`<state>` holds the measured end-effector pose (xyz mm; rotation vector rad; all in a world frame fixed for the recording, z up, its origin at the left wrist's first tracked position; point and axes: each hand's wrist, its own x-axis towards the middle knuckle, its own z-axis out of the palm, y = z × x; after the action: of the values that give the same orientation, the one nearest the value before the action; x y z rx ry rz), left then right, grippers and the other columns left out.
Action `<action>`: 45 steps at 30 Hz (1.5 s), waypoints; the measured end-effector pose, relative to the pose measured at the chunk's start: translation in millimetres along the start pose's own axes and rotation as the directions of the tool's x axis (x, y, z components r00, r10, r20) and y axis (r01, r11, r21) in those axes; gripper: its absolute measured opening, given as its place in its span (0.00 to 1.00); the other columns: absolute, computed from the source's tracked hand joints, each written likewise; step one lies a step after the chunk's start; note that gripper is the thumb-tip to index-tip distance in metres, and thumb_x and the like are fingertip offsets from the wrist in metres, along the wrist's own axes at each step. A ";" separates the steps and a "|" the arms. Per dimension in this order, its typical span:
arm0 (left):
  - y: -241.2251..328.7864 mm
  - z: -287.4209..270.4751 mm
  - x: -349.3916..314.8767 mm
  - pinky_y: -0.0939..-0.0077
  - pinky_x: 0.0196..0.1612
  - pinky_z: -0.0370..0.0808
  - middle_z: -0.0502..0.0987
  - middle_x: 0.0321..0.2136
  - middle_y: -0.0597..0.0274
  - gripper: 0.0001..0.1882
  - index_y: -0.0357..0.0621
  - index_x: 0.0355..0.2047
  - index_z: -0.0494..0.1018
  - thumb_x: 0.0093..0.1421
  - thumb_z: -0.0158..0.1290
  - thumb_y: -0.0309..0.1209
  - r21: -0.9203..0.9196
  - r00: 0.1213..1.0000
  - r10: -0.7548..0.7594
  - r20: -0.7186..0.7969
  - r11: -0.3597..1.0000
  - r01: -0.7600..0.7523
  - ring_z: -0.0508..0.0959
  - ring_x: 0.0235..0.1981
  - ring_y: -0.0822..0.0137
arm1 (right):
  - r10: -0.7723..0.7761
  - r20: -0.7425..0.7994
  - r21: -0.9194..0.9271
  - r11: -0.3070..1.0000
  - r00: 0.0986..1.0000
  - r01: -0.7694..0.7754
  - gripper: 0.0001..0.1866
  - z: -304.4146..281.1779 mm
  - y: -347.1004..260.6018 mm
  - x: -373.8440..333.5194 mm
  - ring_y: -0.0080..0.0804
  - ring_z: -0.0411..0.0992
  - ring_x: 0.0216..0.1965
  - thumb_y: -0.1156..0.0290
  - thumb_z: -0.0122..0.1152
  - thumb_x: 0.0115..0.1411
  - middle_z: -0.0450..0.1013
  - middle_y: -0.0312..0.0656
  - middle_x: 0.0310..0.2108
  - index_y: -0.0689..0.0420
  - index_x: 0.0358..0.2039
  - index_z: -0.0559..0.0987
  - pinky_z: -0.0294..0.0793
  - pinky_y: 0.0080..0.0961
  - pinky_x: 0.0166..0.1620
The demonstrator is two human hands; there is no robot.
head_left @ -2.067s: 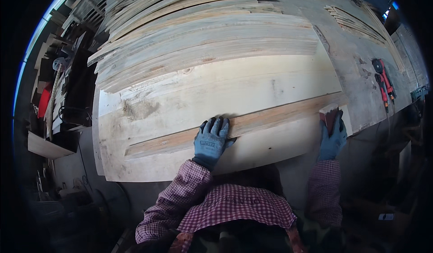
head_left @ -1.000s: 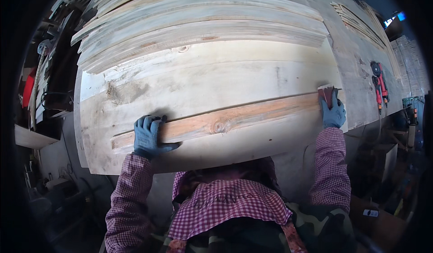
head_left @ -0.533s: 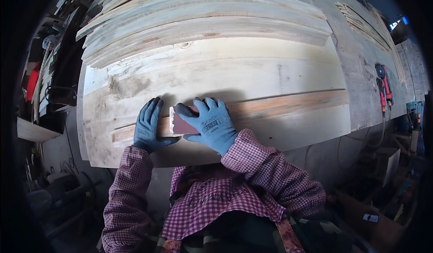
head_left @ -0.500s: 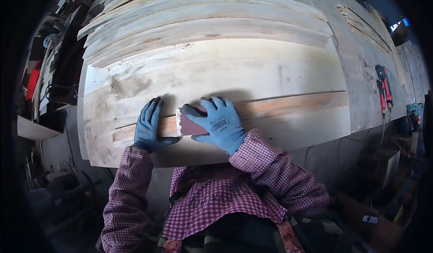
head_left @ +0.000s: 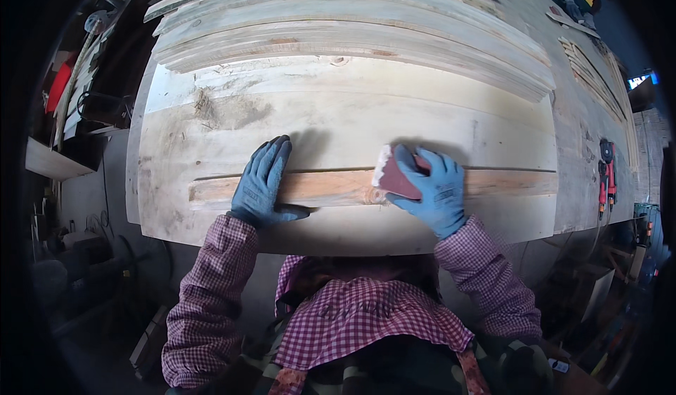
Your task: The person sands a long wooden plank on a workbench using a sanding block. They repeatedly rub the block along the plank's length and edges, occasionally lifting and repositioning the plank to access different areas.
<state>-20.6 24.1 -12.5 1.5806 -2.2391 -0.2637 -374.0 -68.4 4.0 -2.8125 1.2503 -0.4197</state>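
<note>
Head view shows the left hand (head_left: 259,187) spread on one board (head_left: 324,186), the right hand (head_left: 439,192) gripping one maroon block (head_left: 396,178).

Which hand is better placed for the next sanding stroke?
Probably the right hand: it grips the maroon sanding block on the plank, while the left hand lies across the plank without a tool.

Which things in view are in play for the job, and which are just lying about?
In play:
maroon block, gripped by the right hand
single wooden board, under the left hand and the block
pale panel beneath the board

Lying about, apparently:
stacked boards beyond (untouched, possibly related)
red-and-black tools at right
thin wood strips, far right
</note>
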 end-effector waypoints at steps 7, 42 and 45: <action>-9.2 8.1 4.2 0.51 0.70 0.60 0.59 0.68 0.44 0.67 0.37 0.71 0.50 0.39 0.72 0.56 0.036 1.000 -0.027 0.015 0.999 0.027 0.61 0.67 0.42 | -0.188 0.089 0.198 0.966 0.978 0.168 0.39 23.3 -72.5 59.4 0.43 0.64 0.56 0.36 0.68 0.48 0.67 0.41 0.55 0.31 0.61 0.74 0.63 0.47 0.59; 7.9 6.5 22.2 0.47 0.70 0.57 0.60 0.68 0.46 0.57 0.40 0.69 0.56 0.42 0.69 0.51 0.152 0.990 0.092 0.109 0.982 -0.108 0.59 0.69 0.42 | 0.768 -0.390 -0.278 0.429 0.509 -0.860 0.45 -18.6 183.7 -96.0 0.52 0.73 0.45 0.35 0.66 0.52 0.72 0.49 0.46 0.34 0.68 0.64 0.72 0.53 0.45; 4.0 1.0 14.4 0.47 0.70 0.57 0.59 0.69 0.46 0.58 0.40 0.69 0.56 0.43 0.68 0.54 0.196 0.989 0.048 0.141 0.978 -0.075 0.59 0.69 0.42 | 0.566 -0.169 -0.031 0.815 0.807 -0.578 0.42 -6.3 35.8 -23.3 0.45 0.67 0.49 0.43 0.69 0.51 0.68 0.47 0.53 0.41 0.65 0.69 0.68 0.47 0.50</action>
<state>-28.6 12.0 -9.0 1.6338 -2.4828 -0.1346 -416.4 -75.0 -0.4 -2.3040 2.0922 -0.5560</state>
